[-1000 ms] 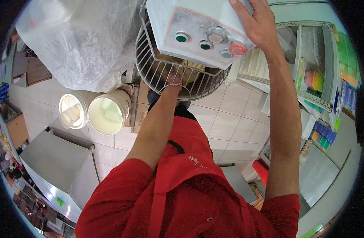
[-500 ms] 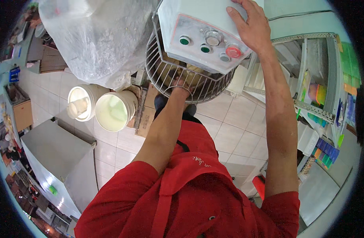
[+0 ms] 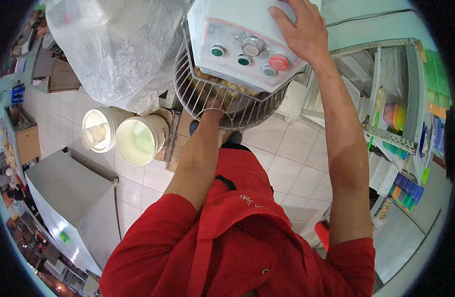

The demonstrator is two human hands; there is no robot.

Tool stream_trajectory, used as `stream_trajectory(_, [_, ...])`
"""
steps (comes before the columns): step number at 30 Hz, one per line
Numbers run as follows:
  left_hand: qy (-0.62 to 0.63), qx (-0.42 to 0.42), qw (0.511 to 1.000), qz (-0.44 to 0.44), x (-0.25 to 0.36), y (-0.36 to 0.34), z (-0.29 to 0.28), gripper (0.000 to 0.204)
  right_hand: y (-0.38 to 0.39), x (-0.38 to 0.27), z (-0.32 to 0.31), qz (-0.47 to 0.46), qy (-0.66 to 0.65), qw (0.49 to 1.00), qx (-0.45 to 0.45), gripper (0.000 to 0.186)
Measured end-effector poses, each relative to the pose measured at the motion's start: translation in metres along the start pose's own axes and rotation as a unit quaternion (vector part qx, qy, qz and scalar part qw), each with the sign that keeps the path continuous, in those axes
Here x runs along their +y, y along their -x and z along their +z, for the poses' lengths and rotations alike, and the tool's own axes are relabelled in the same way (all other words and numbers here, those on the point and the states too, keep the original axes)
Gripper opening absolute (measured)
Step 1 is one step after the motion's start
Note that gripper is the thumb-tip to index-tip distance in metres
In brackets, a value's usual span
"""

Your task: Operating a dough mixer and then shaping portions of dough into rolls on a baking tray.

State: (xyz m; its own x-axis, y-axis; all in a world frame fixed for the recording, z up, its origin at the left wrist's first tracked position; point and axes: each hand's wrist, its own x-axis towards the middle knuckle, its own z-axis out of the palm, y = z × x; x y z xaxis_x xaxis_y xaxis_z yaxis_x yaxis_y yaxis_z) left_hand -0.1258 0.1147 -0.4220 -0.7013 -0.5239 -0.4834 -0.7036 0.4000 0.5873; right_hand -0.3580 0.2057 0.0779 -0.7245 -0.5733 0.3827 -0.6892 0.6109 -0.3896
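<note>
In front of me stands a mixer (image 3: pixel 227 29) with a white head and a control panel of green, grey and red buttons. Below the head, a round wire guard (image 3: pixel 187 99) covers the bowl. A pale, lumpy mass like dough (image 3: pixel 232 87) shows between the bars. My left hand (image 3: pixel 214 103) reaches through the hoop-shaped gap in the guard, down into the bowl. Its fingers are hidden by the bars and shadow. On the upper right of the mixer head lies my right hand (image 3: pixel 305 32), thumb spread from the fingers, holding nothing.
Two white buckets stand left of the mixer, one bucket (image 3: pixel 138 141) holding something pale, the other (image 3: pixel 99 129) with a scoop-like cup. A plastic-wrapped bulk (image 3: pixel 123 54) rises behind them. Metal shelving (image 3: pixel 418 99) stands at the right, a grey cabinet (image 3: pixel 69 183) at the left.
My left hand has gone deeper through the guard, its fingers now out of sight. My right hand stays on the mixer head. The whole view has shifted slightly.
</note>
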Motion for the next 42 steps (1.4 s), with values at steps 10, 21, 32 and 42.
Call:
stream_trajectory(10, [-0.190,-0.008,0.979,0.077,-0.003,0.015,0.016,0.038,0.002,0.006,0.003,0.003,0.002,1.000,0.001,0.037])
stream_trajectory(21, [-0.324,-0.253,0.911,0.028,0.084,0.048,-0.066,0.046,0.008,0.030,0.003,0.016,0.039,0.999,0.004,0.039])
stream_trajectory(32, [-0.444,-0.153,0.854,0.225,0.110,0.171,-0.189,0.046,-0.004,0.017,0.020,-0.005,0.015,1.000,0.024,0.042])
stream_trajectory(42, [-0.137,-0.136,0.973,0.130,0.066,0.264,-0.300,0.049,0.068,-0.021,0.022,-0.050,0.028,0.982,0.182,0.029])
